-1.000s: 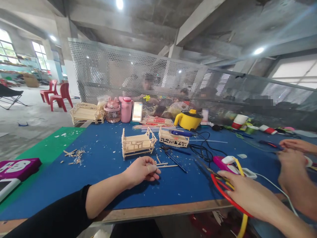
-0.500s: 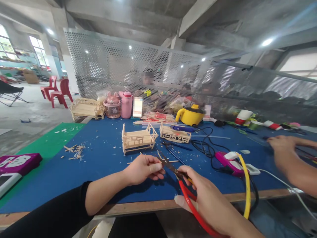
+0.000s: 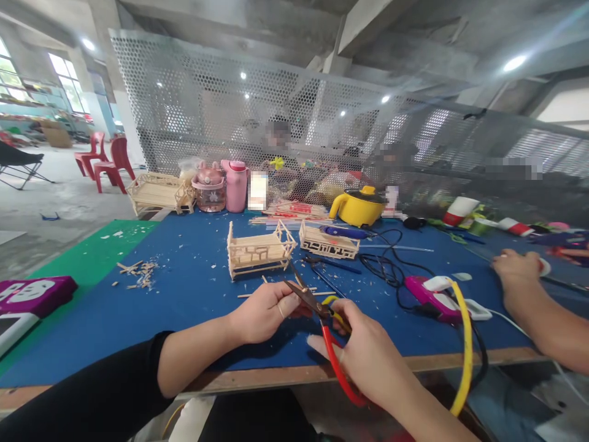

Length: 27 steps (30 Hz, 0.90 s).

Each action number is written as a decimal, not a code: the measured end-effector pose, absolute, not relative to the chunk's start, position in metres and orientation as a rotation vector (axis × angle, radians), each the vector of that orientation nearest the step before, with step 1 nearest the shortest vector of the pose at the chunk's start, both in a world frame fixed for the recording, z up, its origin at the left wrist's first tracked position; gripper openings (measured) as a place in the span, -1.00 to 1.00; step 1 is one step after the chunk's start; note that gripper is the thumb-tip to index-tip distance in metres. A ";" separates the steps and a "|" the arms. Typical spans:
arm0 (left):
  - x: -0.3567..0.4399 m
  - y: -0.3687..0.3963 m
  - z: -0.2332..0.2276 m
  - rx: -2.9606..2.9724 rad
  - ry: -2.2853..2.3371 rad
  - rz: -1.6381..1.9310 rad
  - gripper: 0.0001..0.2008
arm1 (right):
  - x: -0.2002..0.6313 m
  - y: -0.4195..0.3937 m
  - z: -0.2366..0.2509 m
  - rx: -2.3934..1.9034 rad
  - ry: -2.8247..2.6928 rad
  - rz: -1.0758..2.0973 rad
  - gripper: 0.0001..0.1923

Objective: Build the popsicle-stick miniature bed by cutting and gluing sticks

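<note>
My left hand is closed, thumb against fingers, on a small wooden stick of which only a short pale tip shows. In my right hand are scissors with one red and one yellow handle; their dark blades stand apart around the stick's tip, close to my left fingertips. Behind my hands, a miniature wooden bed frame built of thin sticks sits on the blue mat. Loose sticks lie just past my left hand.
A smaller stick model has a blue-handled tool on it. Around it are a yellow pot, pink bottle, purple power strip, black cable and wood scraps. A co-worker's hand works at right.
My right hand and the scissors have shifted left, and the blades now spread around the stick tip at my left fingers. The co-worker's hand at right has moved slightly. The view has tilted a little.
</note>
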<state>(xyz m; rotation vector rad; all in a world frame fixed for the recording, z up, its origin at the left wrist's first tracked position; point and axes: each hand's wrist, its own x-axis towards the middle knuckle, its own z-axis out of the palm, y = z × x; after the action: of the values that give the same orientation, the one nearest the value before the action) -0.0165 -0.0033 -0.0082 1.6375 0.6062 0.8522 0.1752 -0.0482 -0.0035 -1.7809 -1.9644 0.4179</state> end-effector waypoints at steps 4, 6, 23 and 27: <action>-0.017 -0.003 -0.008 1.805 0.669 0.893 -0.65 | 0.176 -0.049 -0.012 -1.654 -2.102 0.292 -0.60; -0.016 -0.003 -0.008 1.914 0.691 0.891 -0.67 | 0.177 -0.051 -0.014 -1.584 -2.145 0.239 -0.60; -0.008 -0.008 -0.018 1.787 0.854 0.954 -0.69 | 0.181 -0.039 -0.009 -1.652 -2.242 0.243 -0.86; -0.002 -0.004 -0.027 1.464 0.753 0.967 -0.65 | 0.181 -0.038 -0.013 -1.665 -2.199 0.151 -0.89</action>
<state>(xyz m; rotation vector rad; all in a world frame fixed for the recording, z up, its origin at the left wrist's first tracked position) -0.0019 -0.0040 -0.0274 1.4644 0.7528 0.9674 0.1805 -0.0383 -0.0135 -1.6650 -2.1990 0.1511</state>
